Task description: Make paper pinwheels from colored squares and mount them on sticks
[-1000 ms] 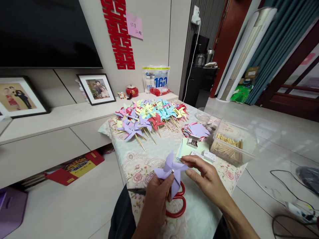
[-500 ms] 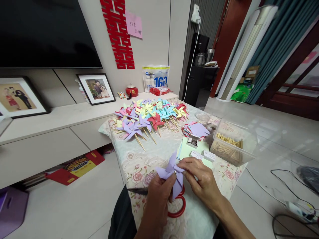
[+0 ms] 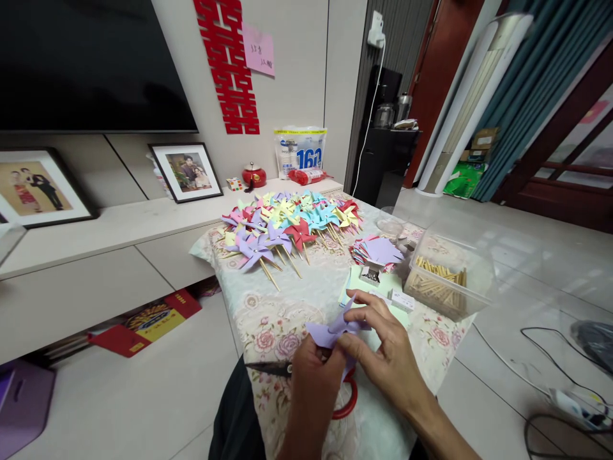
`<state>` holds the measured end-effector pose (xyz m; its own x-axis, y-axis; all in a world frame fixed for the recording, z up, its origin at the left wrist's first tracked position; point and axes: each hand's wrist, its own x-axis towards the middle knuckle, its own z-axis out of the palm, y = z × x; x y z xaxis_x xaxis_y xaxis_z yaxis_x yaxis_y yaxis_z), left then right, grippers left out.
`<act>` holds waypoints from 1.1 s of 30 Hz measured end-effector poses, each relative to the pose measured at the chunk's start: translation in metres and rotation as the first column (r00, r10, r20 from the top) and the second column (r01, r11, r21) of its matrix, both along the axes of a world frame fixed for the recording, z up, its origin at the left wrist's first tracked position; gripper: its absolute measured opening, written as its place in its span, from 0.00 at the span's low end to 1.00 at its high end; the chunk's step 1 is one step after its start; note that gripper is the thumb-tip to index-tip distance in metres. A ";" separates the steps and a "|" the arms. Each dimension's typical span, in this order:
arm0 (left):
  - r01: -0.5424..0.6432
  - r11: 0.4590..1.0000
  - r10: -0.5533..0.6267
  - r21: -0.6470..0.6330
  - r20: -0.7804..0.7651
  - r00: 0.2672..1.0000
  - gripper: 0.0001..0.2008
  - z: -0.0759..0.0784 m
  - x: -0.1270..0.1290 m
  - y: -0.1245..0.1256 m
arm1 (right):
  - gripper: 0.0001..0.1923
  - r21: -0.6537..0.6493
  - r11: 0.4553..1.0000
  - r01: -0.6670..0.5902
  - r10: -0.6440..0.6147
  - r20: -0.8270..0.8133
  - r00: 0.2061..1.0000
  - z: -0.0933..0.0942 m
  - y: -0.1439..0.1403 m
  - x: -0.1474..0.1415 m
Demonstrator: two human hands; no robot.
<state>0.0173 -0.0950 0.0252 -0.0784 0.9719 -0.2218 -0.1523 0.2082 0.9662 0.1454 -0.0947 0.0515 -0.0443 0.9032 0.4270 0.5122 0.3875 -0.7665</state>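
A purple paper pinwheel (image 3: 322,335) is held between both hands above the near part of the table. My left hand (image 3: 316,377) is closed on its lower left side, thumb toward the middle. My right hand (image 3: 383,338) grips it from the right, with the thumb near the centre and the fingers around a blade. The pinwheel's centre is partly covered by my fingers. Beneath my hands lie red-handled scissors (image 3: 352,399), their dark blades pointing left. Past them, a small open box of metal fasteners (image 3: 370,275) rests on light green paper (image 3: 355,281).
Finished pinwheels (image 3: 299,233) on sticks crowd the table's far side. A stack of coloured paper squares (image 3: 380,250) lies right of them. A clear plastic bin (image 3: 472,297) with short wooden sticks (image 3: 443,281) stands at the right edge, beside a small white box (image 3: 402,300).
The pinwheel has tilted and turned in my hands. My right thumb has come to its centre, while the right fingers have lifted over a blade.
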 end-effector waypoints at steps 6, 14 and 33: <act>-0.008 0.996 0.014 0.089 -0.066 0.998 0.09 -0.008 0.005 -0.004 | 0.12 0.030 0.995 0.093 -0.090 -0.082 0.993 -0.005 0.003 -0.017; 0.010 0.999 -0.012 0.039 0.039 0.999 0.10 -0.002 0.003 -0.004 | 0.07 0.087 0.993 0.079 -0.075 -0.047 0.996 -0.004 0.003 -0.017; -0.076 0.997 0.080 -0.027 0.216 0.973 0.16 0.017 -0.010 0.000 | 0.24 -0.591 0.632 -0.501 0.109 -0.572 0.813 -0.055 -0.047 -0.028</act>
